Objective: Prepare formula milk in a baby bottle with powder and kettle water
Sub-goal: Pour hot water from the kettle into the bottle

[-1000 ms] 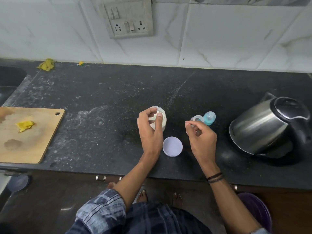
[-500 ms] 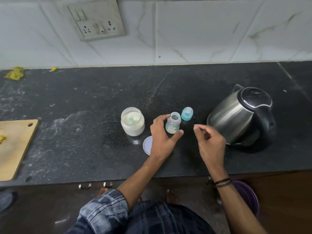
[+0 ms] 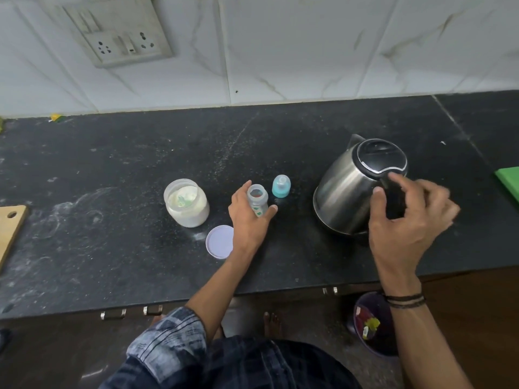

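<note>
Left the powder jar [image 3: 186, 203] uncapped on the table [image 3: 112, 262], with its lid [image 3: 220, 241] flat just beside it, probably for easy scooping. Held the baby bottle [image 3: 257, 202] upright in the left hand [image 3: 247, 223], fingers [image 3: 243, 192] curled round its body, seemingly to steady the open mouth for water. Parked the teal teat cap [image 3: 281, 186] near the bottle, clear of any pour. Had the right hand [image 3: 407, 226] at the kettle [image 3: 345, 192], thumb and fingers curled round its black handle, likely ready to lift.

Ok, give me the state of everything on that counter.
Baby bottle: upright, uncapped, held by left hand.
Teat cap: off, standing beside the bottle.
Powder jar: open, powder inside.
Jar lid: off, lying flat.
Kettle: upright, lid shut, right hand round its handle.
</note>
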`<control>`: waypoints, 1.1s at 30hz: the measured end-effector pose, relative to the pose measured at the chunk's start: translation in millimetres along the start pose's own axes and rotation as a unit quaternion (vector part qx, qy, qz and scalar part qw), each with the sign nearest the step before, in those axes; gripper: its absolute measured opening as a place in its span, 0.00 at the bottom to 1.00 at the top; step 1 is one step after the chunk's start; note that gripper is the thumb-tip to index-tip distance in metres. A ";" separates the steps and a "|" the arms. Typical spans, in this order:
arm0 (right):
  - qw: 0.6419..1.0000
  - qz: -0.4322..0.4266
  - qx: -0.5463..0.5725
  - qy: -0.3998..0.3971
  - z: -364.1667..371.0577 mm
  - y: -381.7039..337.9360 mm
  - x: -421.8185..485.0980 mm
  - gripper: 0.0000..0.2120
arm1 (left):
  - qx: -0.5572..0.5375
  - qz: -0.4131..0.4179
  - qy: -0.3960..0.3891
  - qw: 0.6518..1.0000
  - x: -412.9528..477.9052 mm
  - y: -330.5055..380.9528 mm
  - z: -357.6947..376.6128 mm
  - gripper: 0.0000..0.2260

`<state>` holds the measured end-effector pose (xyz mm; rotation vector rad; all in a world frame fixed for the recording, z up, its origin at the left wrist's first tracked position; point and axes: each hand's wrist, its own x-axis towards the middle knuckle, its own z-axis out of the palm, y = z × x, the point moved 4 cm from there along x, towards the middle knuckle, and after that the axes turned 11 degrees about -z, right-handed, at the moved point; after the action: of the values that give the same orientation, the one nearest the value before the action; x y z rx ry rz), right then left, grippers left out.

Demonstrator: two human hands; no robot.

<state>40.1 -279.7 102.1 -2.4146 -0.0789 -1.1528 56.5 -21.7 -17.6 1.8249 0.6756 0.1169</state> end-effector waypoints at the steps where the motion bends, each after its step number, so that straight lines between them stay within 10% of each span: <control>1: 0.999 0.017 0.029 -0.003 -0.1 4.7 0.1 0.15 | 0.000 -0.001 0.005 1.000 1.3 0.0 0.7 0.33; 11: 0.936 0.231 0.262 -0.041 12.8 33.8 -14.4 0.17 | -0.022 0.003 -0.007 1.000 6.2 -2.6 0.2 0.24; 33: 0.922 0.282 0.261 0.051 22.8 34.6 -10.6 0.19 | 0.058 0.077 -0.056 0.994 8.8 -0.5 2.3 0.28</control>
<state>58.1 -299.4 68.6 -1.7338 0.2916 -0.8460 64.5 -19.1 -21.0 1.9788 0.4703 0.0770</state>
